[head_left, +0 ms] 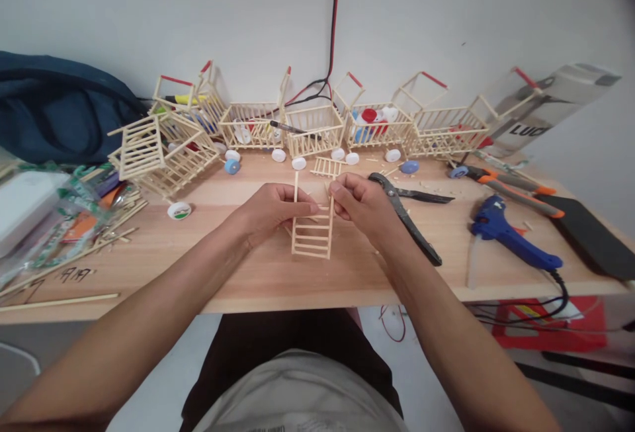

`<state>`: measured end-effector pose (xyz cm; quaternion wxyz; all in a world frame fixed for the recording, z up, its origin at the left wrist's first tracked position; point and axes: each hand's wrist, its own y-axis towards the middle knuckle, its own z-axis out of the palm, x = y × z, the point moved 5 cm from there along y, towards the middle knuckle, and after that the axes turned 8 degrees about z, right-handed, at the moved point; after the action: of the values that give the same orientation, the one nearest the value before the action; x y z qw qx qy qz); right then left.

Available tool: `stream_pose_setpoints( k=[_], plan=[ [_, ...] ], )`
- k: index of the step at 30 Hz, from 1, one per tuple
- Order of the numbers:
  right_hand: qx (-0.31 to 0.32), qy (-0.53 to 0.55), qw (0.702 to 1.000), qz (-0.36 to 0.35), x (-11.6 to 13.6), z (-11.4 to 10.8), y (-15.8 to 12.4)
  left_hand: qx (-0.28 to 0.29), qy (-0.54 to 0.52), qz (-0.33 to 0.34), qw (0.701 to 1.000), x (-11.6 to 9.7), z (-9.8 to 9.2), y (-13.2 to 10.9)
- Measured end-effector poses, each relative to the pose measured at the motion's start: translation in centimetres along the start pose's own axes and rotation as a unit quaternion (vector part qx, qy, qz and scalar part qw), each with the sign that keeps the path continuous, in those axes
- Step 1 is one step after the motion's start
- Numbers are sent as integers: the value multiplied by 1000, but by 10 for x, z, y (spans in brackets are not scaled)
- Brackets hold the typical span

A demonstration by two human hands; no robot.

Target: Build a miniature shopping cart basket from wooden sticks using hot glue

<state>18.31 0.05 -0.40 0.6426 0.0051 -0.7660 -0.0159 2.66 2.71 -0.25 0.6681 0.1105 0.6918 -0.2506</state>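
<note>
A ladder-like frame of thin wooden sticks [312,237] is held up between my two hands over the table. My left hand [284,206] grips its left rail, thumb laid across toward the upper rungs. At the upper right rail, my right hand [353,199] pinches with thumb and forefinger; a short stick may be in that pinch, but it is too small to tell. Several rungs cross the lower part of the frame, while the top between the rails is open. Behind it on the table lies a small stick grid [327,167].
Several miniature stick carts [313,129] with bottle-cap wheels line the wall. Black-handled cutters [409,220], a blue glue gun [513,237], pliers [516,194] and a dark phone-like slab [588,237] are at right. Loose sticks [119,233] and a blue bag [64,111] occupy the left.
</note>
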Motion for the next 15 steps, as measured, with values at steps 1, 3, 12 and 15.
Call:
stream_pose_setpoints(
  k=[1,3,12,15],
  plan=[
    [1,-1,1000,-2,0,0,0,-3,8,2,1000,0,0,0],
    [1,-7,1000,-3,-1,1,0,-3,22,6,1000,-1,-1,0],
    [2,-24,1000,-6,-3,1,1,39,15,16,999,3,-3,-1],
    [-1,-15,1000,1,-3,-1,2,49,-7,36,998,3,-6,-2]
  ],
)
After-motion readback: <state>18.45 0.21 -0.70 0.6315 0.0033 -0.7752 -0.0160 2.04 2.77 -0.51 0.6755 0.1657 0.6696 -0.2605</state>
